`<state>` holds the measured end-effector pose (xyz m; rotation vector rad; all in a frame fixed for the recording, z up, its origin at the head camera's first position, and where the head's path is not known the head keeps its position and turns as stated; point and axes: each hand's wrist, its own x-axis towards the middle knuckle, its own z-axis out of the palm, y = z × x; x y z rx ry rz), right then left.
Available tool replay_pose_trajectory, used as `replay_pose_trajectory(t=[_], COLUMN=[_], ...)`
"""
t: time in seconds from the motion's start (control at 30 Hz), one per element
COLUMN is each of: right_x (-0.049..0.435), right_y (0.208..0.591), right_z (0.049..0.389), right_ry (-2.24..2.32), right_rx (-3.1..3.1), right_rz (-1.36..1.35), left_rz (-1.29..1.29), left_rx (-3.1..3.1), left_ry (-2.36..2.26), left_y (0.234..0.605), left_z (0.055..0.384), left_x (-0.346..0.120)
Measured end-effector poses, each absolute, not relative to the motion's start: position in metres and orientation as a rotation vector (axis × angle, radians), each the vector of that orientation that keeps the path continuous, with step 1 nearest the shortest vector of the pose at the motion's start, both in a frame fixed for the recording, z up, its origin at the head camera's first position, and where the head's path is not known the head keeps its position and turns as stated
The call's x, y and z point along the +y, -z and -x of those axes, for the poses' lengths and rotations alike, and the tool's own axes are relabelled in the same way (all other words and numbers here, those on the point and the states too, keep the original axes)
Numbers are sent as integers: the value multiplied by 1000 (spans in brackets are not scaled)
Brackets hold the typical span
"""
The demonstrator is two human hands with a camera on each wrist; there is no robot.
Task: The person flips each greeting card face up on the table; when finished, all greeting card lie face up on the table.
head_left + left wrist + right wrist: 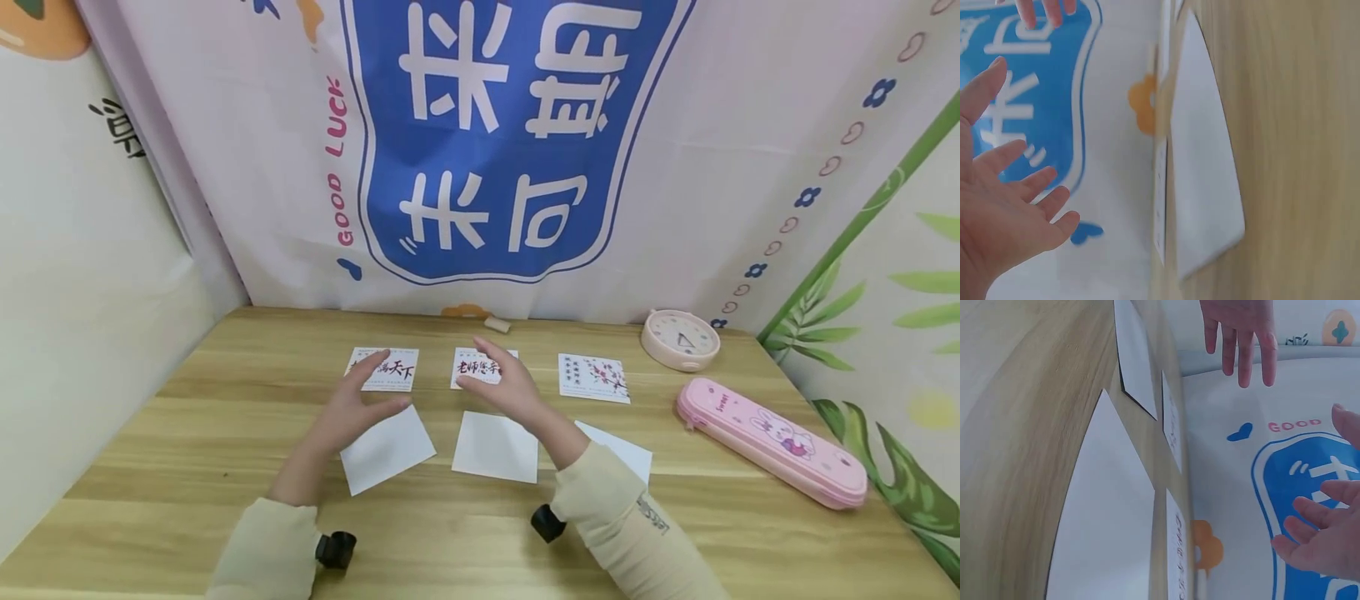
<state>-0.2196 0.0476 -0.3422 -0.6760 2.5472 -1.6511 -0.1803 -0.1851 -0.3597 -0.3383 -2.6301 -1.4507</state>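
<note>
My left hand [337, 421] hovers over the left side of the card layout, palm turned inward and fingers spread, holding nothing. Opposite it is my right hand [513, 392], also empty, with thumb and fingers apart. Behind the hands lie three printed cards: a left one [402, 367] and a middle one [467, 360], both partly covered by fingers, and a right one [592, 377] with red blossoms. In front of them are three blank white cards, a left [390, 454], a middle [495, 450] and a right [633, 457], the last partly behind my right forearm.
A pink pencil case [772, 442] lies on the right of the wooden table [172, 467], with a round pink clock [680, 340] behind it. A small beige block [497, 324] sits by the back edge, against the printed backdrop [285, 208].
</note>
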Motion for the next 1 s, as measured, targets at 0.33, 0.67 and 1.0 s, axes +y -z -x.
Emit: replay_pose_trajectory(t=[0.33, 0.67, 1.0], right_x=[105, 167, 212], right_y=[347, 363, 374], right_z=[195, 176, 163], right_ry=[1670, 1590, 1541], right_rx=[2564, 2712, 2740], right_rz=[602, 545, 461], left_rz=[449, 534, 660], left_rx=[-2543, -2486, -2523], left_ry=[1534, 1637, 1683], left_y=[355, 364, 379], left_z=[171, 172, 179], left_x=[-130, -73, -24])
